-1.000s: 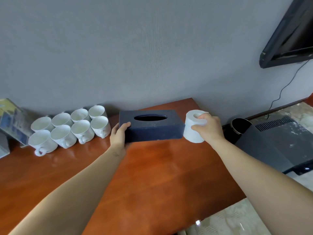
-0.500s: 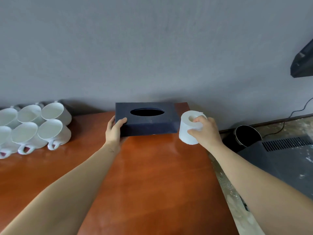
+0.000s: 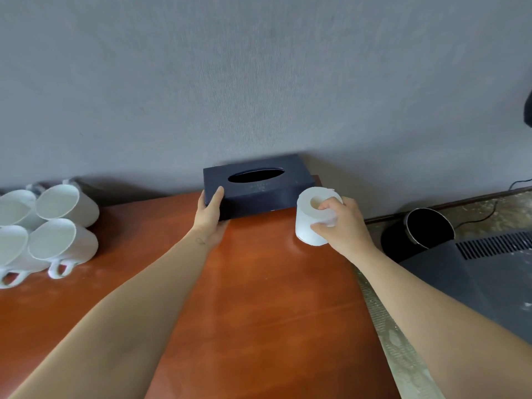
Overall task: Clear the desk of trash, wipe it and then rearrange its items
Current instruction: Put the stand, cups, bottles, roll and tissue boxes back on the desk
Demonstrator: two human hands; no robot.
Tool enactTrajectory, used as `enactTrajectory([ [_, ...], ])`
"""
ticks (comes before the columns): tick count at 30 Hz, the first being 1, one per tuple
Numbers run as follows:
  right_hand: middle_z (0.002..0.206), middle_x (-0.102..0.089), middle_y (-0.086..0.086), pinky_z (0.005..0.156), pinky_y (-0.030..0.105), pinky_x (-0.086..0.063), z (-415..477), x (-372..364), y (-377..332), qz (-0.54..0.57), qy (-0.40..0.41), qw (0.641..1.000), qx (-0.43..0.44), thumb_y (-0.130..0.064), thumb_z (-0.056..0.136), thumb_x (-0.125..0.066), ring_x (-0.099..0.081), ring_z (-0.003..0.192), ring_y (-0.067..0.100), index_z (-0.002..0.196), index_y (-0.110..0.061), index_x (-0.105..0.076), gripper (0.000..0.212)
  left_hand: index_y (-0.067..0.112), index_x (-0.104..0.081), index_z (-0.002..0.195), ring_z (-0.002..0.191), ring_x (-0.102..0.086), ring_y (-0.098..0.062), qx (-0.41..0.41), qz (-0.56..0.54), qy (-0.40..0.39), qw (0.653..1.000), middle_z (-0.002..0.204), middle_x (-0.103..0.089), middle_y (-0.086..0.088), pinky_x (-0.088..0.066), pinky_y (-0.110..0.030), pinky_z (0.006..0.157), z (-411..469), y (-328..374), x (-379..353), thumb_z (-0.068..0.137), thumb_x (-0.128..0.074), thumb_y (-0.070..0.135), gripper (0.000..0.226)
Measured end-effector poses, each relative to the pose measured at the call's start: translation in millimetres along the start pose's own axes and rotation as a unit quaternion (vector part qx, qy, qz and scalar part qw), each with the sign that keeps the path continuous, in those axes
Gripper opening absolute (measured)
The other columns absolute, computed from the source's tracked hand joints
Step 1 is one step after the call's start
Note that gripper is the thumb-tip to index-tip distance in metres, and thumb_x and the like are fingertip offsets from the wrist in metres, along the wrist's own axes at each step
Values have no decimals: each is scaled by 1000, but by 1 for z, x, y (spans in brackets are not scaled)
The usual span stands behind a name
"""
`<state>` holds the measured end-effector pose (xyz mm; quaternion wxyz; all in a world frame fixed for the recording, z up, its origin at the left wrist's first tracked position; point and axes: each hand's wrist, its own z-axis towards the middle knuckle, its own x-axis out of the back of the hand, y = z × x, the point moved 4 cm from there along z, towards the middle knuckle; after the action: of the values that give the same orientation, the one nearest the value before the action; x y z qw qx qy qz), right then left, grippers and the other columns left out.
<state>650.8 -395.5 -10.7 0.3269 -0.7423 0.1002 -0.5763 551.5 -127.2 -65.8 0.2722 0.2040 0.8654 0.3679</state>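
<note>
Orange desk (image 3: 259,312): left hand (image 3: 208,217) grips tissue box (image 3: 253,191), its print unreadable; right hand (image 3: 342,226) clasps paper roll (image 3: 309,223).

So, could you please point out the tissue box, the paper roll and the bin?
tissue box (image 3: 267,187): head view, top face beside the slot
paper roll (image 3: 305,228): head view, side wall
bin (image 3: 397,243): head view, outer wall

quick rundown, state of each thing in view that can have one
tissue box: upright at the desk's back edge by the wall, slot shows no tissue, left end gripped
toilet paper roll: standing on end, gripped
left hand: closed on the tissue box
right hand: closed on the toilet paper roll
white cups: lying on their sides, grouped
black bin: on the floor, open
</note>
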Motion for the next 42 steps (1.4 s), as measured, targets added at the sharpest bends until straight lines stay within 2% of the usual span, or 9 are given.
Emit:
enactTrajectory([
  [4, 132, -43, 5, 91, 33, -48, 0, -8, -5, -6, -17, 1000, 18, -21, 76, -75, -46, 118, 25, 112, -26, -61, 39, 32, -37, 146, 123, -50, -15, -21, 132, -4, 991, 135, -51, 7, -42, -35, 108, 11, 0, -3, 98, -58, 34, 53],
  [9, 134, -42, 4, 90, 28, -42, 6, -18, -14, -8, -32, 999, 25, -21, 77, -75, -45, 120, 24, 113, -26, -61, 40, 31, -41, 146, 120, -53, -20, -40, 226, 45, 972, 133, -55, 5, -46, -44, 106, 26, 7, 5, 94, -61, 40, 56],
  [14, 138, -41, 4, 86, 24, -43, 9, -30, -24, -19, -31, 999, 37, -23, 79, -75, -45, 120, 24, 116, -26, -59, 40, 28, -43, 145, 114, -58, -21, -55, 280, 41, 958, 128, -59, 4, -50, -43, 100, 33, 8, 6, 91, -66, 37, 59],
  [21, 139, -43, 5, 90, 32, -51, 13, -40, -27, -40, -21, 998, 48, -29, 80, -75, -48, 119, 23, 120, -26, -58, 44, 25, -39, 146, 114, -56, -21, -61, 308, 30, 949, 128, -57, 4, -48, -35, 98, 36, 0, -23, 94, -62, 37, 58],
  [25, 139, -43, 5, 90, 33, -52, 13, -41, -26, -44, -17, 998, 48, -30, 81, -75, -48, 119, 23, 121, -26, -57, 45, 25, -35, 148, 114, -57, -24, -55, 323, 28, 944, 132, -56, 2, -50, -42, 100, 37, 1, -24, 94, -61, 39, 61],
  [32, 140, -40, 4, 88, 29, -49, 7, -45, -48, -38, -36, 997, 51, -29, 82, -74, -47, 119, 24, 122, -27, -57, 43, 14, -30, 150, 116, -52, -23, -44, 483, -31, 874, 138, -50, -3, -43, -34, 93, 14, 10, -8, 98, -51, 43, 62],
  [37, 139, -39, 1, 88, 32, -52, 0, -62, -88, -18, -68, 995, 73, -29, 81, -72, -45, 119, 23, 118, -30, -57, 40, 17, -49, 130, 113, -53, -22, -66, 561, -98, 820, 126, -56, -2, -42, -34, 96, -15, 27, 15, 95, -51, 18, 36],
  [40, 137, -39, -1, 87, 33, -50, -3, -75, -115, -1, -93, 992, 89, -27, 81, -71, -41, 120, 22, 117, -30, -57, 39, 22, -51, 132, 116, -54, -18, -70, 591, -143, 790, 125, -59, 3, -45, -35, 99, -28, 39, 30, 91, -52, 12, 43],
  [42, 137, -39, -2, 87, 31, -48, -3, -85, -133, 10, -103, 989, 105, -27, 81, -72, -40, 121, 22, 116, -30, -58, 38, 22, -54, 127, 114, -57, -15, -69, 584, -157, 793, 121, -62, 7, -48, -35, 99, -33, 47, 45, 88, -56, 13, 40],
])
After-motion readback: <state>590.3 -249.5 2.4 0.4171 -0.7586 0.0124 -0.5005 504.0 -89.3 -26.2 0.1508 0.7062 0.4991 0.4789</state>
